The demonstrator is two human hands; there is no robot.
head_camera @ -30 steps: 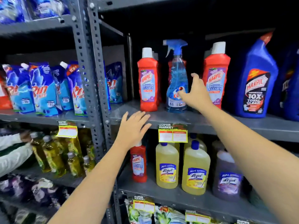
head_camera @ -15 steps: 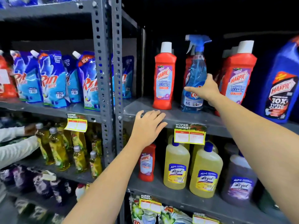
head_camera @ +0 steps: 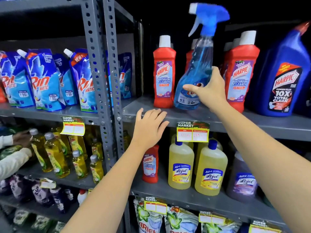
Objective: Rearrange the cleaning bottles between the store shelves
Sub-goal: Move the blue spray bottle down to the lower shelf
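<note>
Two bare hands reach toward a grey metal store shelf. Right hand (head_camera: 209, 89) is wrapped around the lower body of a blue spray bottle (head_camera: 196, 76), thumb across the label in front and fingers curled behind, seemingly a firm grip low down so the tall bottle can be lifted clear. This bottle sits at the front of the upper shelf (head_camera: 218, 117), base at or just above the shelf surface, between two red cleaner bottles (head_camera: 164, 73). Its long axis runs nearly upright, tipped slightly with the top leaning right; the trigger nozzle points left. Left hand (head_camera: 149, 126) lies flat and spread, holding nothing, fingers resting on the shelf's front edge, probably for steadying. Below stand yellow bottles (head_camera: 180, 167). Far left, another person's hand (head_camera: 21, 137) touches other bottles.
</note>
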